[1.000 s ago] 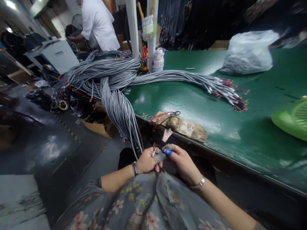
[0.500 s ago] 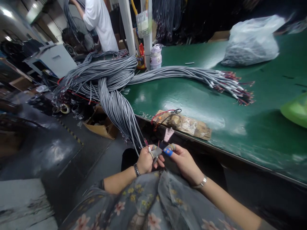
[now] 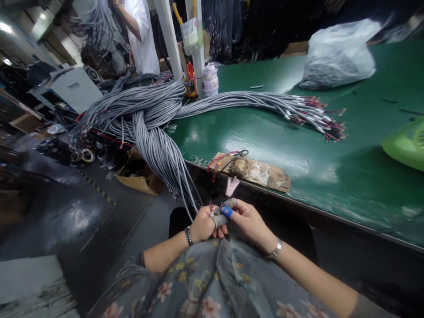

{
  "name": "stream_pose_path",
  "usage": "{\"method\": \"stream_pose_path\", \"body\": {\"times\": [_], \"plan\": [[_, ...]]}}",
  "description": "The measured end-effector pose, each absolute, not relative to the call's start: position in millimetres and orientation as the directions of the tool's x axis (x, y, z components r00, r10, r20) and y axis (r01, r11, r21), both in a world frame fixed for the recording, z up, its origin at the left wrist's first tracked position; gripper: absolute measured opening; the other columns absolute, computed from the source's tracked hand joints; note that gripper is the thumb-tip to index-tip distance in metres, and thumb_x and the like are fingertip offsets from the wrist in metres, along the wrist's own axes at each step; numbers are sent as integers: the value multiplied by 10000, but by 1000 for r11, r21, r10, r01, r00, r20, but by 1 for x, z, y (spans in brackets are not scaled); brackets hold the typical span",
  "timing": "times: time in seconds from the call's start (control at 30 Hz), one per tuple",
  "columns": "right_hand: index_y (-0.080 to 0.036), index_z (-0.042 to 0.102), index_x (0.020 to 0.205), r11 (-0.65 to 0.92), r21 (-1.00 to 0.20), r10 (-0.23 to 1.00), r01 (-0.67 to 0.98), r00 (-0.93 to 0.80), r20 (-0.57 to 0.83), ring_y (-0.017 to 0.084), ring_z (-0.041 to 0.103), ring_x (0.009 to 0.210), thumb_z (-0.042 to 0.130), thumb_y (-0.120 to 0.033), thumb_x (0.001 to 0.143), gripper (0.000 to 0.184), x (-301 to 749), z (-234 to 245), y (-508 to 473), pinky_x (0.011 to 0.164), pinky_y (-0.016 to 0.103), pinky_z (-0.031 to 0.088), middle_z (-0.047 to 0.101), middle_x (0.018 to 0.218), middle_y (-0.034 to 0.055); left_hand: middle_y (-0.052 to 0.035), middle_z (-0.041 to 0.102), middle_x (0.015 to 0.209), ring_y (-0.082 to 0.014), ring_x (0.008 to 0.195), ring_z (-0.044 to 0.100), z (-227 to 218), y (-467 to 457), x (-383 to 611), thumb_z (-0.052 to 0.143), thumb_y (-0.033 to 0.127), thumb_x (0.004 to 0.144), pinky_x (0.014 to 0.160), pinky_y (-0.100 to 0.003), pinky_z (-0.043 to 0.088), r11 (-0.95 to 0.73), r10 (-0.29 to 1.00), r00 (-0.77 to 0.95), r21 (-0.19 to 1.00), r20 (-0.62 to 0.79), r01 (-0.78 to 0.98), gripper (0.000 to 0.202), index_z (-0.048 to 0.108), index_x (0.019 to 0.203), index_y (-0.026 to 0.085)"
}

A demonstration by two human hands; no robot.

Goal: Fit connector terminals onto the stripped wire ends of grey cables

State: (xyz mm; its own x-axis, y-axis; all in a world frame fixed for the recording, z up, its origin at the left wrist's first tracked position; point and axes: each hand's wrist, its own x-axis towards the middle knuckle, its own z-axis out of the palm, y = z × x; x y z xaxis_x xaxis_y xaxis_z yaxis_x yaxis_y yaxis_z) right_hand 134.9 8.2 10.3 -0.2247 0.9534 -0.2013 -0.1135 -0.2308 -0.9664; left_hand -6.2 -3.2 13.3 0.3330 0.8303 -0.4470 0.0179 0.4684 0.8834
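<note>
My left hand [image 3: 202, 224] is closed round the end of one grey cable that hangs down from the big bundle of grey cables [image 3: 155, 132] draped over the table's edge. Thin red and white wire tips stick out above its fingers. My right hand [image 3: 247, 218] is pinched against the same cable end, its fingertips wrapped in grey and blue tape. Both hands meet just below the edge of the green table [image 3: 265, 132], above my lap.
A worn wooden block [image 3: 253, 170] with red and black wires lies at the table's edge. Farther back are a white plastic bag [image 3: 338, 55], small jars [image 3: 210, 79] by a post, and a green object [image 3: 406, 145] at right. A person in white [image 3: 141, 35] handles cables at the back left. A cardboard box [image 3: 139, 174] sits on the floor.
My hands have drawn closer together on the cable end. The person at the back has lifted a bunch of grey cables. The view has tilted slightly.
</note>
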Motion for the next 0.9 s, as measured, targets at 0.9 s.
{"method": "stream_pose_path", "body": {"times": [0.9], "plan": [[-175,610,674,-313,-920,940,-237,-212,-266,112,444,549,644,-670,629,498,145,2,11,553,262,374,566,627,-2,32,513,392,-57,249,377,12,0,-6,702,504,555,272,-182,192,505,862,160,842,-481,-191,387,514,569,166]]}}
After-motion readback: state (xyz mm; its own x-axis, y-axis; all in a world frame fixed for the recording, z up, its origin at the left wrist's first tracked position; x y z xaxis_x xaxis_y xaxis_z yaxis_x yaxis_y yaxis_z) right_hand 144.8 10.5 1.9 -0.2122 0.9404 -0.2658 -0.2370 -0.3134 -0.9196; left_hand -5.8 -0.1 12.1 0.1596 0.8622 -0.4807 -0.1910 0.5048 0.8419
